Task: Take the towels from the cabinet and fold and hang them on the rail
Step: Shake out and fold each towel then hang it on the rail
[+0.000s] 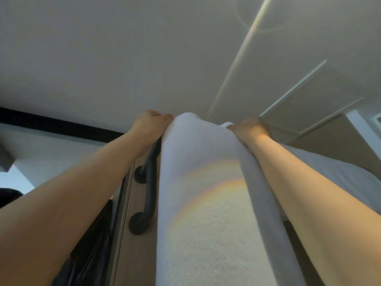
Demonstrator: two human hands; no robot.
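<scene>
A white towel [204, 182] hangs down the middle of the view from high up near the ceiling. My left hand [151, 124] grips its upper left edge, fingers curled on the cloth. My right hand [248, 129] grips the upper right edge. Both arms reach up. A black rail [149, 195] with two round mounts runs up the wooden panel just left of the towel; its upper part is hidden behind my left hand and the cloth. A second white towel [329, 168] lies to the right, behind my right forearm.
The white ceiling [144, 58] fills the top half, with a hatch panel [305, 93] at right. A wooden cabinet panel [132, 234] stands behind the rail. Dark clothing or a bag [90, 254] hangs at lower left. A black strip [51, 124] borders the ceiling.
</scene>
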